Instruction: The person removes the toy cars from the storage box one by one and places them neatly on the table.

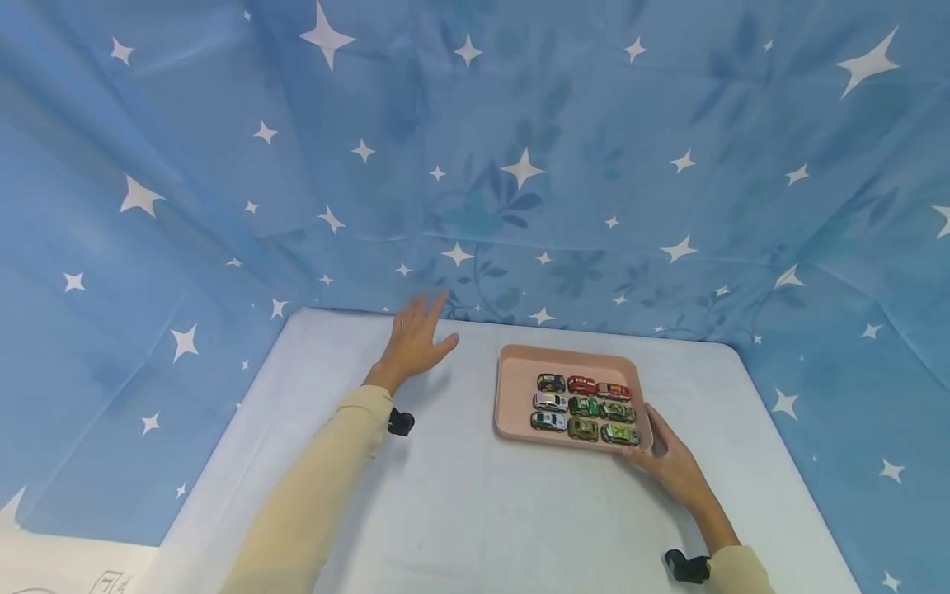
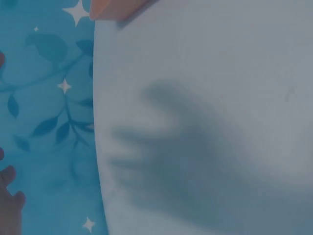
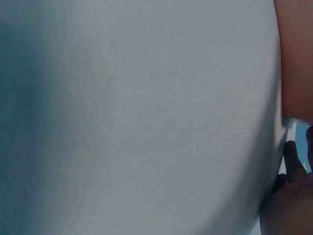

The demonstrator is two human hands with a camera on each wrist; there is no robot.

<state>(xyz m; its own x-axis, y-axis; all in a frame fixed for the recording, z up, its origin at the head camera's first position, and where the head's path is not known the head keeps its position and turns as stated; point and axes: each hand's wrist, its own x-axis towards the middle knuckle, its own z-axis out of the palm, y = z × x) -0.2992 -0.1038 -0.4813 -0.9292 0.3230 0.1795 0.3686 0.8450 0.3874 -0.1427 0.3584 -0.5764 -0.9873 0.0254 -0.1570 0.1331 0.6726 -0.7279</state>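
Note:
A shallow pink tray (image 1: 515,396) sits right of the table's middle, with several small toy cars (image 1: 584,407) parked in three rows on its floor. At the tray's near right corner, my right hand (image 1: 671,466) holds it, thumb along the near side and fingers by the right side. The right wrist view shows the tray's wall (image 3: 298,63) above those fingers (image 3: 292,159). My left hand (image 1: 416,342) hovers over the table's far left part, fingers spread and nothing in them. Its shadow falls on the cloth in the left wrist view, where fingertips (image 2: 9,175) show at the edge.
The table (image 1: 445,511) is covered with a white cloth and has rounded far corners. Blue curtain fabric (image 1: 482,206) with white stars and leaf prints hangs behind it and at both sides. Black wrist camera mounts (image 1: 401,422) sit on both wrists.

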